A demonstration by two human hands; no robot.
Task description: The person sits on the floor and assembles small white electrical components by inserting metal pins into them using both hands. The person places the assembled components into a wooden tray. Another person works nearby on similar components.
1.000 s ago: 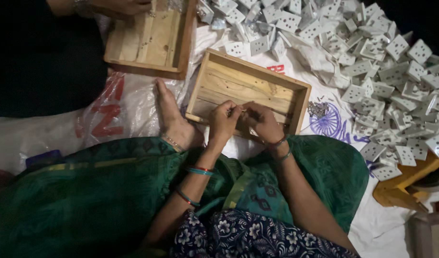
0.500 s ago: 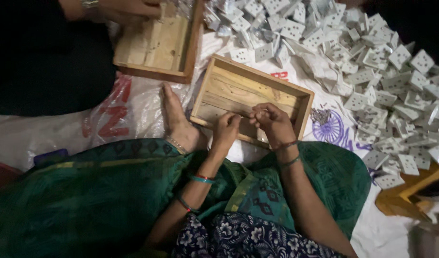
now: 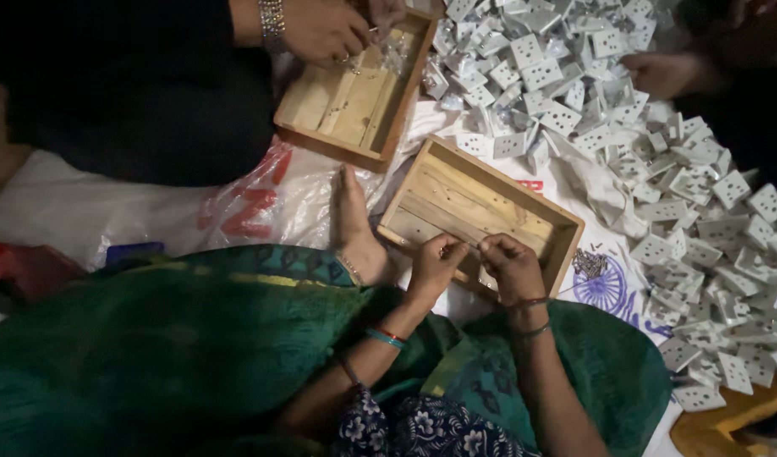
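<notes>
We pinch something too small to identify between the fingertips of our left hand (image 3: 435,262) and right hand (image 3: 511,267), both curled over the near edge of a shallow wooden tray (image 3: 456,190), likely as a catch. White socket plates (image 3: 659,169) heap beyond our right hand.

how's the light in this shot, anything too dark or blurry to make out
Head view: dim overall, brightest on the white socket plates at upper right and the near tray; the black clothing at upper left is lost in shadow, as is the top right corner. The left hand and right hand are lit but soft, so whatever they pinch at the tray's edge is too small to tell.
</notes>
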